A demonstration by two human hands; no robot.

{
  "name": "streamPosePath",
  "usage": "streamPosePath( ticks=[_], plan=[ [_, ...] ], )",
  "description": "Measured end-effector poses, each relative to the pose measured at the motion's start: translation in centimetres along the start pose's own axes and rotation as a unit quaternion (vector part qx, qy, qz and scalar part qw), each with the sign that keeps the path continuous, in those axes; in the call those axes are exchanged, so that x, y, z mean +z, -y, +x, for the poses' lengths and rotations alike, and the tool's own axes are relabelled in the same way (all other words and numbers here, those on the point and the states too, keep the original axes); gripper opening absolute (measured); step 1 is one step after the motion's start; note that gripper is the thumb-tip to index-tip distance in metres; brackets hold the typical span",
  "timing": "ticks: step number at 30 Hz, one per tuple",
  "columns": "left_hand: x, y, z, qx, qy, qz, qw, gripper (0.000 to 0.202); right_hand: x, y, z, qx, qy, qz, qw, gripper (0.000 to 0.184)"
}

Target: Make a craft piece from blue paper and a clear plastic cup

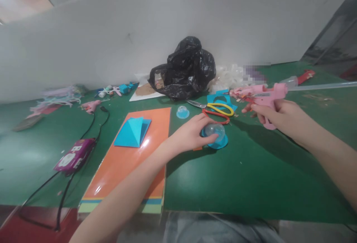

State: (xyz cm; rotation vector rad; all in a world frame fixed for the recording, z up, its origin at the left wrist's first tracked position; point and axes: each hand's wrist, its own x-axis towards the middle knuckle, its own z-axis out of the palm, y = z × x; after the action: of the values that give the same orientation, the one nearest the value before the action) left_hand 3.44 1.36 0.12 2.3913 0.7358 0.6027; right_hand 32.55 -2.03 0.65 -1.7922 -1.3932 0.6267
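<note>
My left hand (pixel 192 133) is closed around a clear plastic dome (pixel 215 130) that sits on a round blue paper disc (pixel 220 144) on the green table (pixel 251 176). My right hand (pixel 279 114) grips a pink glue gun (pixel 260 95), held above the table to the right of the dome, its nozzle pointing left. A clear glue stick (pixel 323 86) juts out of the gun's back.
Yellow-handled scissors (pixel 217 107) and red-handled ones lie behind the dome, near another small clear dome (pixel 183 112). A stack of coloured sheets (pixel 128 161) with folded blue paper (pixel 131 132) lies left. A black bag (pixel 185 68), a purple power strip (pixel 74 155) with cables, a second glue gun (pixel 90 105).
</note>
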Motion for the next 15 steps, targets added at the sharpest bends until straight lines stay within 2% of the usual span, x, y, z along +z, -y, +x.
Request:
streamPosePath(
  ticks=[8,15],
  plan=[
    [0.14,0.29,-0.10,-0.015,0.019,0.008,1.000,0.045,-0.09,0.59,-0.23,0.006,-0.010,-0.009,1.000,0.050],
    [0.51,0.29,-0.25,-0.022,0.029,0.007,0.999,0.049,-0.11,0.22,-0.18,0.018,0.019,0.005,1.000,0.048]
  ],
)
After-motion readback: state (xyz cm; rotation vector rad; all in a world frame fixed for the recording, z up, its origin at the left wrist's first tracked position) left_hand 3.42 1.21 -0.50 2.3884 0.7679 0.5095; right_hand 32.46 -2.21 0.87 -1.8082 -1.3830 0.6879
